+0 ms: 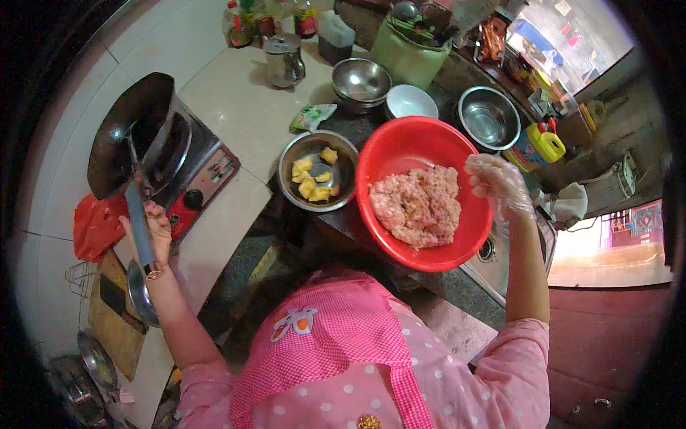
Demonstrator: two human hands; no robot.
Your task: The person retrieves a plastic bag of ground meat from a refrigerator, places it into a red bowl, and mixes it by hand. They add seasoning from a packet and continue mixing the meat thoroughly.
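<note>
My bare left hand [153, 230] grips the blue-grey handle of a dark wok [115, 145], which is tilted at the portable burner [203, 182]. At the right rim of a red plastic basin [429, 260], my right hand [498, 182] wears a clear plastic glove, its fingers curled; whether it holds anything cannot be seen. Pinkish minced meat [418, 206] lies in a mound in that basin. Just left of it, a steel bowl [286, 187] contains several yellow fried pieces [308, 187].
Behind the basin are steel bowls [362, 80] [489, 118], a white bowl [411, 102] and a green packet [312, 117]. Bottles [238, 27] and a steel jug [285, 60] stand farther back. A cleaver [115, 300] lies on a wooden board [120, 343] at left. The sink [485, 249] is at right.
</note>
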